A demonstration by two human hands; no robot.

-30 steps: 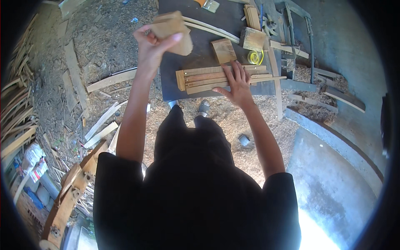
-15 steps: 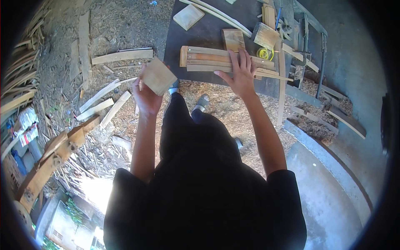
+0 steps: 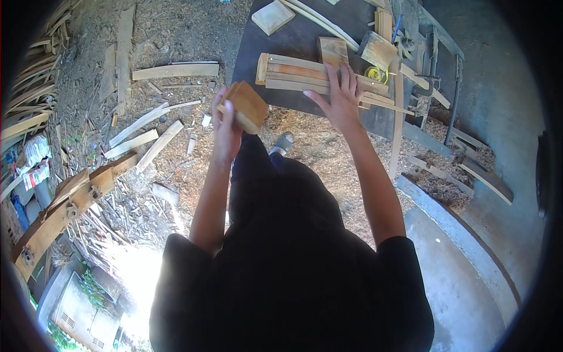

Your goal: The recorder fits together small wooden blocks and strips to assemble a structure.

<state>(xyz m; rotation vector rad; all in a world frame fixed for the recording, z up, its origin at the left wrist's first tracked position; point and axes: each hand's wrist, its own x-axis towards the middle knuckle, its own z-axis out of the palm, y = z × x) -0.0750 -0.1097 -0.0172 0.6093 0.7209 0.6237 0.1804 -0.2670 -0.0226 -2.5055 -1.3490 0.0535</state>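
My left hand (image 3: 226, 136) is closed around a squarish wooden block (image 3: 252, 107), held tilted just off the left edge of the dark table (image 3: 252, 50). Its thick side shows, and stepped edges lie near my fingers. On the table is a slatted wooden piece (image 3: 296, 71), several narrow strips lying side by side with a crosspiece (image 3: 261, 68) at the left end. My right hand (image 3: 343, 97) rests on these slats with its fingers spread and thumb out to the left. Just beyond the fingers stands a wooden block (image 3: 333, 50), partly hidden behind the slats.
A yellow tape measure (image 3: 376, 74) lies right of the slats, by another wood block (image 3: 378, 50). At the far side are a square board (image 3: 273, 17) and long strips (image 3: 321, 24). A metal frame (image 3: 456, 97) stands at right. Offcuts (image 3: 159, 145) and shavings litter the floor.
My left hand has moved right, toward the table, and turned the block so its thick side shows. My right hand stays on the slats. The whole view has shifted slightly.
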